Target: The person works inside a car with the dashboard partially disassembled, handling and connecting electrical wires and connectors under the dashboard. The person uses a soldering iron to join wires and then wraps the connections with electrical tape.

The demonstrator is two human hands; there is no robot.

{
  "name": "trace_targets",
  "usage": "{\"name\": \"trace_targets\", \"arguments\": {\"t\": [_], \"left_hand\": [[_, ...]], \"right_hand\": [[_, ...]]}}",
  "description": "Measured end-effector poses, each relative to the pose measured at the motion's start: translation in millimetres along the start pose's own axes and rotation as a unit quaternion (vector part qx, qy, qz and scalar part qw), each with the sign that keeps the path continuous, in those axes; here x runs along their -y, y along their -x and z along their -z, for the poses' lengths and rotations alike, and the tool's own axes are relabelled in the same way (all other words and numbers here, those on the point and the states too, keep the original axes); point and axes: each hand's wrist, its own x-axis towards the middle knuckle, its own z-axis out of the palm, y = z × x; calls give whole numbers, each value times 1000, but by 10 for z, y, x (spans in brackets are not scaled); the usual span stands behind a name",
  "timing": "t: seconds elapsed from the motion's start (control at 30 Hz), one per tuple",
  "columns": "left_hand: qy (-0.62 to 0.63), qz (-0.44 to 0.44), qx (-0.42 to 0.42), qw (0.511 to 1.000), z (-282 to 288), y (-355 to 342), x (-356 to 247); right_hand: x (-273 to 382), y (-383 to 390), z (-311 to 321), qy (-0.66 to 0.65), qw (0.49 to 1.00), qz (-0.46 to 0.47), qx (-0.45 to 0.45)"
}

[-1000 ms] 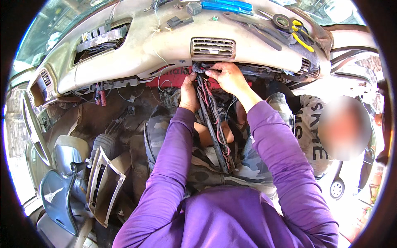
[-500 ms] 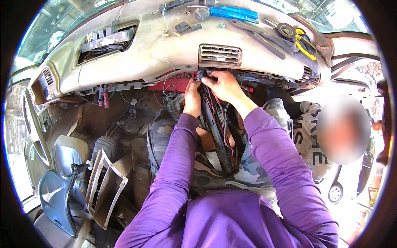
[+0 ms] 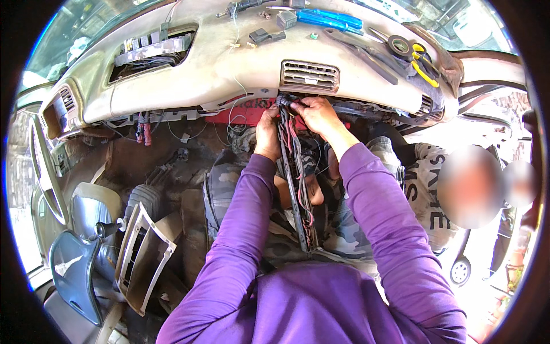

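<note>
The long dark wiring bundle w/ exposed red and pink wires runs from just under the dash edge down toward your lap, top end up between your two hands. Your left hand has its thumb on the bundle near the top, fingers curled behind it; prob. steadying it, tho' the fingertips are hidden. Your right hand pinches thumb-to-finger at the dark ribbed sleeve capping that end; seemingly a fingertip hold b/c the spot is small and tight. Exact contact too small to tell. Behind your hands, under the dash, sits a flat red panel w/ dark lettering. Above is the worn beige dashboard w/ its rectangular slatted vent right over your grip. On top, prob. parked there for easy reach: blue-handled screwdrivers, a black tape roll, yellow-and-black-handled scissors or cutters, plus small black box-shaped connectors or relays. L. side, a beige rectangular plastic trim frame leans by the gear lever, apparently set out of your way. R. side, a person in a light printed shirt is close by.
</note>
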Motion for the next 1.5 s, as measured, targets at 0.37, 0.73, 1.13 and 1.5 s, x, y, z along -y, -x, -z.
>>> {"name": "trace_targets", "arguments": {"t": [0.37, 0.73, 1.13, 1.5], "left_hand": [[-282, -200, -73, 936, 330, -235, 167], [-451, -307, -88, 834, 70, -2, 141], [-392, -240, -81, 884, -59, 47, -29], [-313, -221, -26, 923, 290, -94, 5]], "right_hand": [[60, 132, 68, 48, 995, 63, -58], [263, 278, 7, 104, 987, 104, -70], [177, 102, 9, 114, 986, 106, -67], [96, 53, 18, 24, 992, 114, -51]]}}
